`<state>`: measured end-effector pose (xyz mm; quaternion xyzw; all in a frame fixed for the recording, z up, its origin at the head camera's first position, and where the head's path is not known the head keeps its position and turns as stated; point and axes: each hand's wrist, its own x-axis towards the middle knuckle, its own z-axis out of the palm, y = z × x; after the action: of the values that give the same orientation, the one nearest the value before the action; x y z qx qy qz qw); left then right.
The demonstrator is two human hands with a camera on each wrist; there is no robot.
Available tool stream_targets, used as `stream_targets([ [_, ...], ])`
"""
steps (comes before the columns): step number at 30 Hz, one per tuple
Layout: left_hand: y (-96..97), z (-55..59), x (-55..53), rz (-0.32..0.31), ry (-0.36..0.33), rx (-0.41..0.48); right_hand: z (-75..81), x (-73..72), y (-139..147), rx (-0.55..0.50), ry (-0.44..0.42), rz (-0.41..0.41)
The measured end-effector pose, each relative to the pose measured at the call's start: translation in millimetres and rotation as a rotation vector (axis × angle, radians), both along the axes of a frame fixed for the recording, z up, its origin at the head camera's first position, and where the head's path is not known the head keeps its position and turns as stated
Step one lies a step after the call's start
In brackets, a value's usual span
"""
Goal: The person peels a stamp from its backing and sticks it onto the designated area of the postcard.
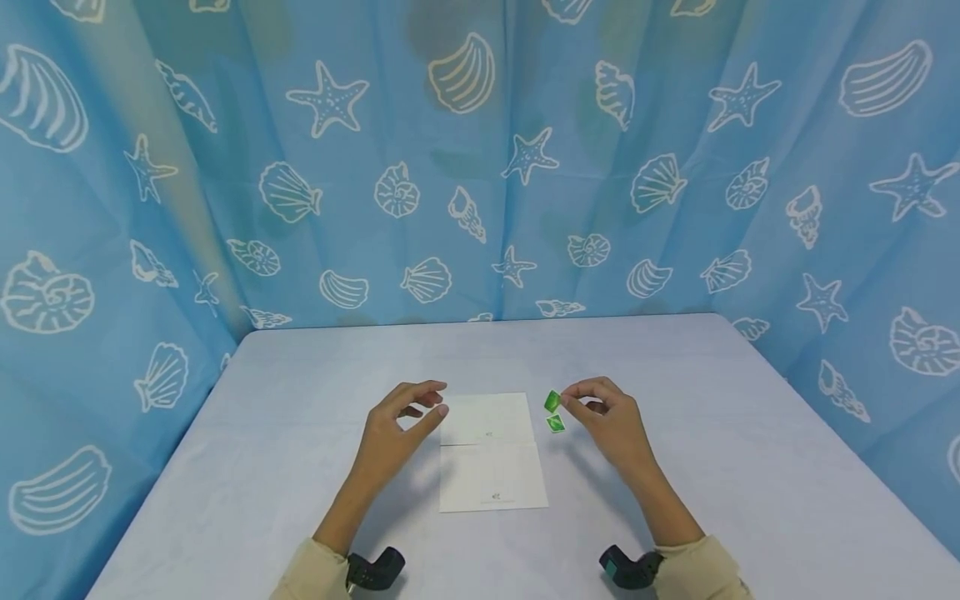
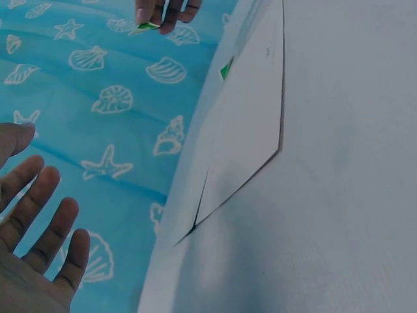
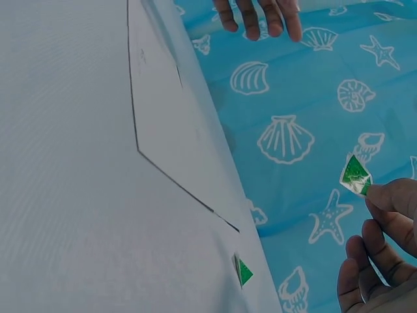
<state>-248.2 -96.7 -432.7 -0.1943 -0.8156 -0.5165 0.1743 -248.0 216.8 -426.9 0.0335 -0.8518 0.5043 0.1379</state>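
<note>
Between the thumb and finger of my right hand [image 1: 617, 423] is a small green square sticker [image 3: 355, 175] with a pale edge, held up by its corner. A second green sticker [image 1: 556, 423] lies on the table below it, beside the right edge of the white cards. Two flat white cards, a far one [image 1: 480, 417] and a near one [image 1: 491, 482], lie edge to edge, each with a tiny dark mark. Over their left side hovers my left hand [image 1: 396, 427], its fingers spread and loosely bent, holding nothing.
A white cloth-covered table [image 1: 315, 400] carries the cards. Behind it and along both sides hangs a blue curtain [image 1: 420, 217] with white shells and starfish. Dark wrist cameras [image 1: 378, 569] sit at both of my beige cuffs.
</note>
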Motion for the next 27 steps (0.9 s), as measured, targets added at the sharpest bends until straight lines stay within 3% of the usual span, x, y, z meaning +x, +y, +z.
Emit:
stream_targets([
  [27, 19.9, 12.8, -8.1, -0.025, 0.015, 0.019, 15.0, -5.8, -6.5, -0.060, 0.060, 0.054],
])
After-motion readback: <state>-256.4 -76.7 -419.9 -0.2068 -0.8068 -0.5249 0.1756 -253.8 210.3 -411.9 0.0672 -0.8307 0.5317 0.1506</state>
